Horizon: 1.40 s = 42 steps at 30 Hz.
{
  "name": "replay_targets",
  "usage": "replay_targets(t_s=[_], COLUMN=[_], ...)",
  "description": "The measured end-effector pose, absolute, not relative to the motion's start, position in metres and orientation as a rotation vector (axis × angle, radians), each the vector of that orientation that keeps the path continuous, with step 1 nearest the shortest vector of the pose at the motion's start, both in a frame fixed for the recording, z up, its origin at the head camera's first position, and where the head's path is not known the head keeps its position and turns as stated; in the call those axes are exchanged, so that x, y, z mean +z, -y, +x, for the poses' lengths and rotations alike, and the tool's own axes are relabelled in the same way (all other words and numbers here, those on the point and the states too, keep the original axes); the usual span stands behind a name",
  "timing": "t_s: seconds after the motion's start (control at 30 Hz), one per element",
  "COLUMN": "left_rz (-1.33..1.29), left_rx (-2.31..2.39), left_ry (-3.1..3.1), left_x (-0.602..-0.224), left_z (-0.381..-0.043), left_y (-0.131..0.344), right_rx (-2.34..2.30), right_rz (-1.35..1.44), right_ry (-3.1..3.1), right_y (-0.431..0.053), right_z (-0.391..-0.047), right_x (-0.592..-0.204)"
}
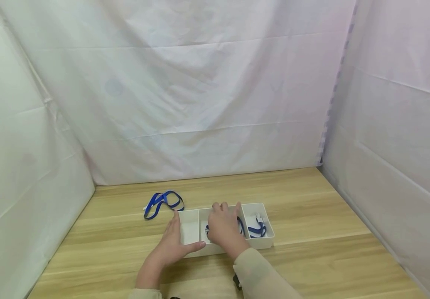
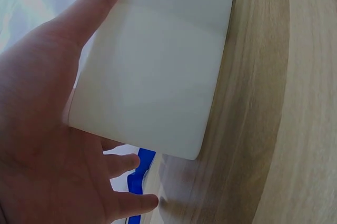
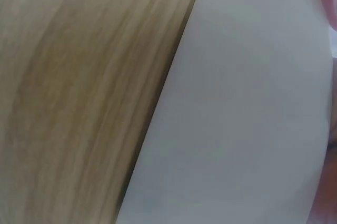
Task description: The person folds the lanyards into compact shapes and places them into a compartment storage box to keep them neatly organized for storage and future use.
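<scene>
A white box (image 1: 190,251) with three compartments lies on the wooden table. My left hand (image 1: 170,245) braces its left end, thumb along the front wall and fingers spread past the end wall, fairly straight in the left wrist view. Over the middle compartment, my right hand (image 1: 224,228) reaches down with bent fingers; its fingertips are hidden. Parts of a blue lanyard (image 1: 242,226) show on both sides of that hand, inside the compartment. Another blue lanyard (image 1: 258,229) with a pale clip lies in the right compartment. The left compartment (image 1: 189,226) shows its bare floor.
Beyond the box's left back corner, a loose blue lanyard (image 1: 157,204) lies looped on the table (image 1: 312,257). White cloth (image 1: 200,104) hangs behind the table and along both sides.
</scene>
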<state>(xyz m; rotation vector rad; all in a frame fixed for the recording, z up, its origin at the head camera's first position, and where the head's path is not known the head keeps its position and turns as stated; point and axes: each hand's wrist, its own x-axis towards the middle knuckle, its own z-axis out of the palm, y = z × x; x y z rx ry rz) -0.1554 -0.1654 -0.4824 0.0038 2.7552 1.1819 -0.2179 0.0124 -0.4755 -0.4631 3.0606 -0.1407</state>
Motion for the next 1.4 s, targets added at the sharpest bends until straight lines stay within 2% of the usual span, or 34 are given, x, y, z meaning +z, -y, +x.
replay_targets(t_s=[1.1,1.4], left_rz=[-0.001,0.013], left_rx=[1.207,1.102], left_ry=[-2.737,-2.735], left_x=[-0.480,-0.470], left_z=[-0.155,-0.154], left_y=[0.165,0.169], right_rx=[-0.209,-0.057], right_rz=[-0.440,-0.538], right_ry=[-3.028,-2.956], right_y=[-0.013,-0.016], right_z=[-0.218,-0.215], right_x=[-0.477,-0.457])
